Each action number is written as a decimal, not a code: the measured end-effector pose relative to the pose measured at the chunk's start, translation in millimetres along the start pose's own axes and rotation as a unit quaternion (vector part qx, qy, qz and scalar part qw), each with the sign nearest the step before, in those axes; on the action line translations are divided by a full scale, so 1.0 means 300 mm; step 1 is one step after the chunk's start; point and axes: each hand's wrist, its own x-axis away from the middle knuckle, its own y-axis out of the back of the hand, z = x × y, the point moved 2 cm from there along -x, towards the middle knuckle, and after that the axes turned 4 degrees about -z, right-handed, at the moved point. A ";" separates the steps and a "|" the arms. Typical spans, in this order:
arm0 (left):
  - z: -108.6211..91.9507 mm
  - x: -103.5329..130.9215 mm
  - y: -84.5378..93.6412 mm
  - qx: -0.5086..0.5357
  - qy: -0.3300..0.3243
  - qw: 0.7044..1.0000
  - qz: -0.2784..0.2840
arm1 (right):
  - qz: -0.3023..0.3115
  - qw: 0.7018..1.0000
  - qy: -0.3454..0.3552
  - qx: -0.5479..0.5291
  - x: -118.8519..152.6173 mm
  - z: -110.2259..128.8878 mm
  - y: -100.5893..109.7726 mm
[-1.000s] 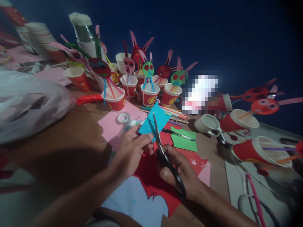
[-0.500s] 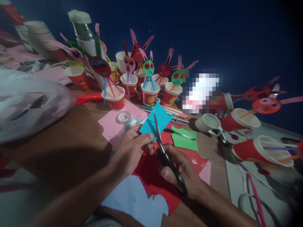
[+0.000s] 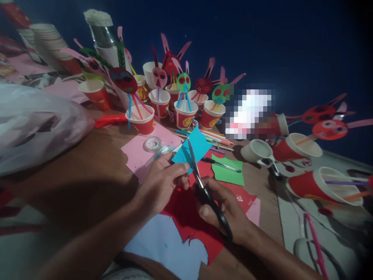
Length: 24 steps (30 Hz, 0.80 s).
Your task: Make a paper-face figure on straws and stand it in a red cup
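My left hand [image 3: 163, 181] pinches a small piece of bright blue paper [image 3: 201, 142] by its lower left edge, thumb on top. Faint curved lines show on the paper near the thumb. Black-handled scissors [image 3: 214, 212] are gripped in my right hand [image 3: 225, 206], the thumb by one handle loop. Their metal blades point up and lie across the blue paper; how far they have cut cannot be made out. Beneath both hands lies a red sheet [image 3: 186, 206] with cut edges, overlapping a pale blue-white sheet [image 3: 163, 241].
Red paper cups [image 3: 186, 118] with paper faces on straws stand along the back. A tape roll [image 3: 153, 144] rests on pink paper [image 3: 136, 149]. Right of my hands are a pen [image 3: 223, 165] on green paper [image 3: 227, 177] and a white mug [image 3: 256, 151]. A plastic bag [image 3: 37, 128] bulges at left.
Both hands keep almost the same place, with the scissors still across the blue paper. The blades look slightly closer to the left side of the paper; the view has shifted a little.
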 end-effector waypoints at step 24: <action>-0.007 -0.015 0.016 -0.023 0.003 0.999 0.043 | 0.025 0.999 -0.001 0.024 0.002 -0.004 0.009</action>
